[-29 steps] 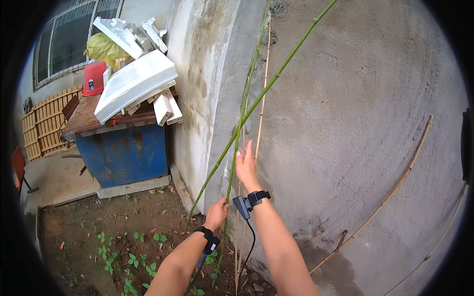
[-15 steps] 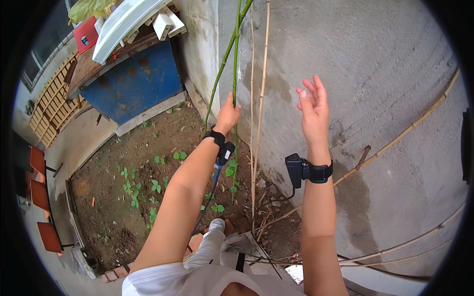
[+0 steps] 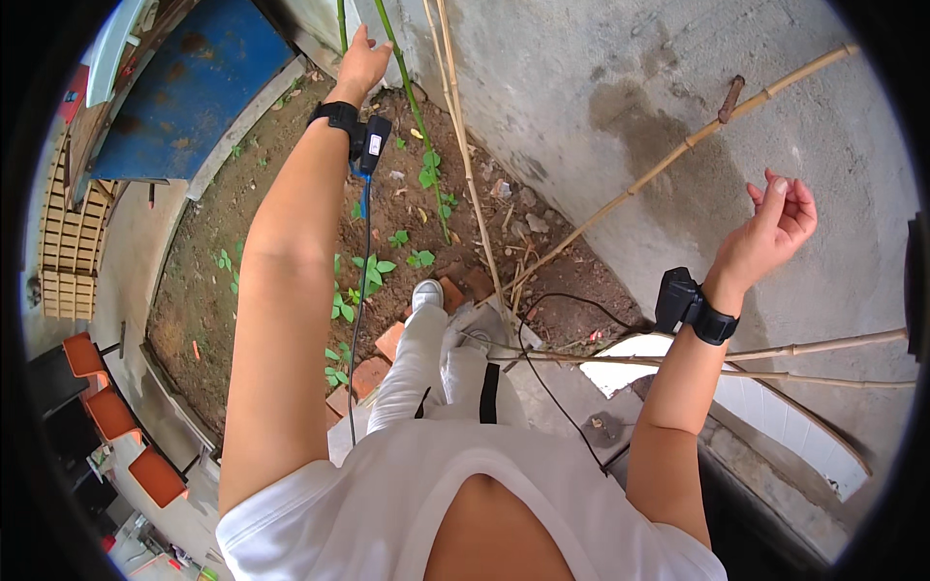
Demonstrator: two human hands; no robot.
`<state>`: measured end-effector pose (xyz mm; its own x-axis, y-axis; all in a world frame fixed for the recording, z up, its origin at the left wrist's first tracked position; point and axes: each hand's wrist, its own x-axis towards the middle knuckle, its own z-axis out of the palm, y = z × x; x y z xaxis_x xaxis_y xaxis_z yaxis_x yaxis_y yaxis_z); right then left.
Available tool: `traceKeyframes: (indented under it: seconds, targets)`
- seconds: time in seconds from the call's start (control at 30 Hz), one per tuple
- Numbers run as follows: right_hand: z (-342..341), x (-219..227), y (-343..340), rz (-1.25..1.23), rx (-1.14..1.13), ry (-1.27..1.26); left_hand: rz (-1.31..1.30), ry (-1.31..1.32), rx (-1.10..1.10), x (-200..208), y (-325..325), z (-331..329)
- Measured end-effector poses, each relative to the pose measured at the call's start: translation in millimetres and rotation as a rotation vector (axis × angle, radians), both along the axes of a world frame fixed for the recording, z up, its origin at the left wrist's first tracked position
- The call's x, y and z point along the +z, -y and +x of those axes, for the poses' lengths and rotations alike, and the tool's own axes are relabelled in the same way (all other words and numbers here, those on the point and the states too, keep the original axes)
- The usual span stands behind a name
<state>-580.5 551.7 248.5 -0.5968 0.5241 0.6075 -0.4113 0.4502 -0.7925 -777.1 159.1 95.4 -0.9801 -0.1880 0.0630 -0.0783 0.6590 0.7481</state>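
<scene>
My left hand (image 3: 362, 68) reaches out at the top, between two upright green bamboo stalks. Its thumb and a finger are spread, with the thumb beside the right green stalk (image 3: 407, 85). The left green stalk (image 3: 342, 21) passes close to the hand's other side, and the remaining fingers are partly hidden. On the right, my right hand (image 3: 772, 228) hangs in front of the grey wall, empty, its fingers loosely bent. Nearest to it is a long dry bamboo pole (image 3: 678, 147) slanting across the wall. Two thin dry canes (image 3: 463, 136) stand right of the green stalks.
A soil bed (image 3: 291, 228) with small green plants lies below my left arm. Bricks (image 3: 371, 376) edge it near my feet. A rusty blue panel (image 3: 189, 87) stands at upper left, orange-red seats (image 3: 111, 412) at lower left. More dry canes (image 3: 823, 346) and a black cable cross the lower right.
The view has tilted down and shifted. My left hand now appears higher and farther left, its thumb beside the right green stalk. My right hand has swung outward to the right, its fingers more bent.
</scene>
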Motion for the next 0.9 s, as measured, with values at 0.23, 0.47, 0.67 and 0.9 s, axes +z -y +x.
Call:
traceKeyframes:
  seconds: [0.23, 0.47, 0.67, 0.9]
  targets:
    - [-11.1, -51.0, -7.0, -0.188, 0.134, 0.433, 0.494, 0.056, -0.043, -39.8, 14.6, 155.6]
    - [-31.9, -75.2, -22.7, -0.310, 0.404, 0.412, 0.567, 0.443, 0.394, -86.8, 62.7, 361.2]
    - [13.5, -58.0, 7.1, -0.315, 0.519, 0.257, 0.490, 0.669, 0.396, -118.2, 74.1, 469.8]
    - [71.1, 66.0, 17.5, -0.269, 0.706, 0.033, 0.288, 0.710, 0.253, -78.1, 24.7, 469.7]
